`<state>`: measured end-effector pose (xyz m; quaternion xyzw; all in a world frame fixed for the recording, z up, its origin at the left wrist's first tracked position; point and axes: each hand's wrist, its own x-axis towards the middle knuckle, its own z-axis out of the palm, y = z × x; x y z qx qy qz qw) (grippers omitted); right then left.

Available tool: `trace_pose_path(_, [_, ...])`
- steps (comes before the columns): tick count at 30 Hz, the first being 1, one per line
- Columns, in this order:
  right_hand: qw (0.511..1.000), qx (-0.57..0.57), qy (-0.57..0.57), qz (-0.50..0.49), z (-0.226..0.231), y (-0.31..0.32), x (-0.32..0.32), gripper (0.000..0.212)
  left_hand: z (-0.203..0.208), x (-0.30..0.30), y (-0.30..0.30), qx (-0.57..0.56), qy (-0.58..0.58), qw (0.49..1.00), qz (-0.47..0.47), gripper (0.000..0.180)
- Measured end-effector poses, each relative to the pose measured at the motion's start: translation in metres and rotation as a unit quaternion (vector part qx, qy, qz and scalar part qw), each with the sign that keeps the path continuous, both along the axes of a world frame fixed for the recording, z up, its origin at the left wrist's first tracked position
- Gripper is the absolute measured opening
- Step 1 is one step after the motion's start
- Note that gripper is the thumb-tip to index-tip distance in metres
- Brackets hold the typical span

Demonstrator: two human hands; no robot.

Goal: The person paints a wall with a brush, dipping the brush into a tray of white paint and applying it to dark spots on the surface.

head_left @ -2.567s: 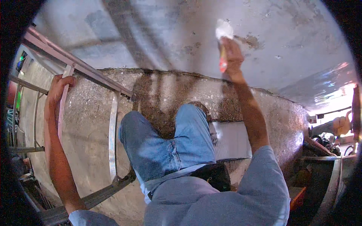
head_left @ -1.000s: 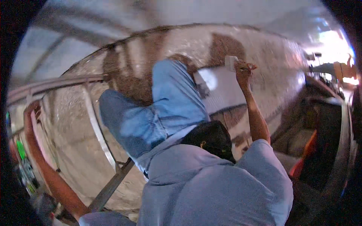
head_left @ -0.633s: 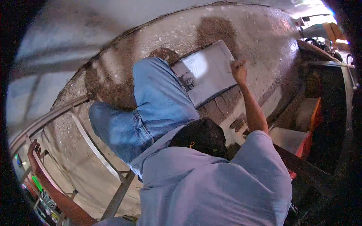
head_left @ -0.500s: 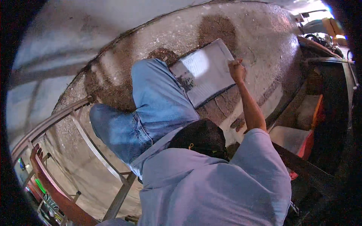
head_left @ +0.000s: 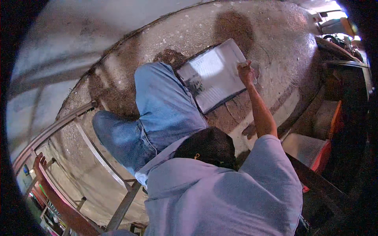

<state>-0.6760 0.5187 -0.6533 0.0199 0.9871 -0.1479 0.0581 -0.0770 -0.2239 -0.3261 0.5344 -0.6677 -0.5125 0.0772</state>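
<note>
Right hand (head_left: 245,73) dropped beside pale panel (head_left: 218,78), perhaps touching.

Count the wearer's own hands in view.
2: the left hand by the metal frame, lower left; the right hand at the pale panel's right edge. Neither is hidden.

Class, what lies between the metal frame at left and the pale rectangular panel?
In the head view, mainly the person's legs in blue jeans lie between the frame and the panel.

pass: floor (head_left: 281,59) right of pale sheet (head_left: 218,80) | block: metal frame (head_left: 63,126), left; knees (head_left: 151,74), middle
</note>
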Motion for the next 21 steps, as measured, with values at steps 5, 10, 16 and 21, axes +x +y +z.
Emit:
trace_pose_path(5, [0.998, 0.019, 0.052, -0.016, 0.006, -0.004, 0.003, 0.045, -0.001, -0.004, 0.001, 0.003, -0.001, 1.000, -0.002, 0.043])
trace_pose_path(10, [0.990, 0.016, 0.118, 0.070, -0.020, 0.028, -0.009, 0.038, -0.002, -0.003, 0.001, 0.009, 0.004, 1.000, -0.002, 0.044])
trace_pose_path(16, [0.942, -0.303, -0.001, -0.141, -0.033, 0.078, -0.015, 0.018, -0.011, -0.010, -0.004, 0.018, 0.020, 1.000, -0.005, 0.045])
trace_pose_path(21, [0.823, -0.540, -0.043, -0.173, -0.005, 0.046, 0.026, 0.026, -0.009, 0.004, -0.001, -0.003, -0.006, 1.000, -0.011, 0.053])
